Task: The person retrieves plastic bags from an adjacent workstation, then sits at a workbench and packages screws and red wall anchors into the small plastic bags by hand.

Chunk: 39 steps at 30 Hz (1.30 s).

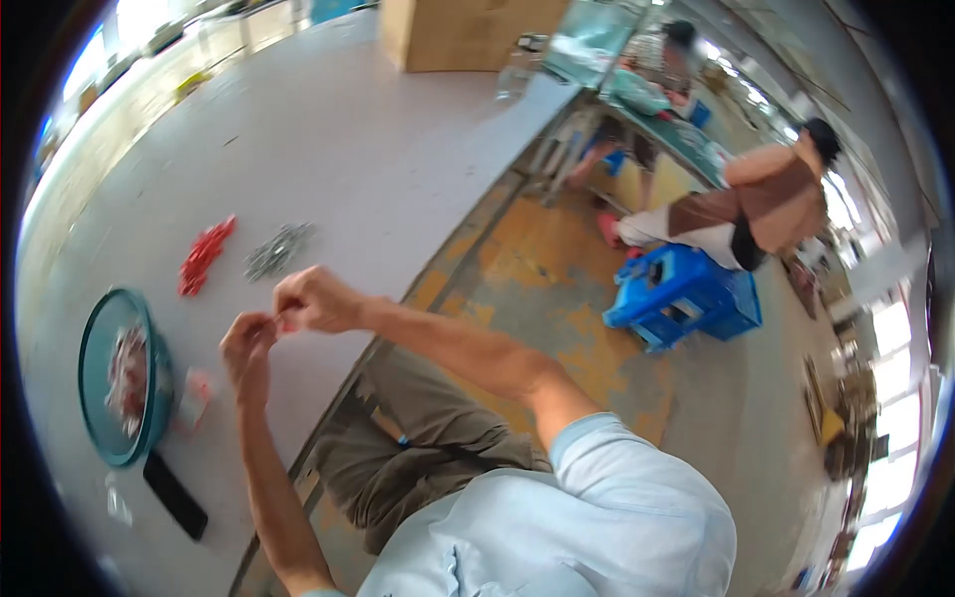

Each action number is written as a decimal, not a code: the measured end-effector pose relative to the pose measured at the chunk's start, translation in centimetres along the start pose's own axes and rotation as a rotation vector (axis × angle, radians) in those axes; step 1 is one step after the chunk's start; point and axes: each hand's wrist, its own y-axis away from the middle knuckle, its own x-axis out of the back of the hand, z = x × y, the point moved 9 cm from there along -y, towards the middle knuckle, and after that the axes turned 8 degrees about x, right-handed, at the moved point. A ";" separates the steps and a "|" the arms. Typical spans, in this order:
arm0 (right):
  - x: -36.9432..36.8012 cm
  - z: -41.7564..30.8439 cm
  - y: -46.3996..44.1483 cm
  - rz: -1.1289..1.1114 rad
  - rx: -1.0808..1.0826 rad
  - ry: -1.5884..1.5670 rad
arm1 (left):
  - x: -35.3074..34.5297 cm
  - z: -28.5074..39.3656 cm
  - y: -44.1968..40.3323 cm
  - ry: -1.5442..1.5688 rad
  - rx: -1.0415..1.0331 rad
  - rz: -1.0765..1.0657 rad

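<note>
My left hand (249,350) and my right hand (320,298) meet above the table's near edge. Both are closed in a pinch on a small reddish piece (286,325), mostly hidden by the fingers and too blurred to name more exactly. Beyond them lie a pile of small red pieces (207,256) and, beside it, a pile of small silver-grey pieces (278,252). Left of my left hand, a teal plastic basin (156,398) holds small clear packets with reddish and white contents (127,383). A clear packet with something red (197,395) rests between basin and left hand.
On the grey table (328,149) are a black phone-like object (175,496), a small clear bag (118,500) and a cardboard box (477,35) at the far end. To the right, a person (776,199) sits on a blue stool (681,289); another person (676,65) is farther back.
</note>
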 end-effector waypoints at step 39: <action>-16.8 1.3 -7.3 -0.331 -0.292 0.063 | 12.6 4.6 12.7 -1.148 -0.380 0.479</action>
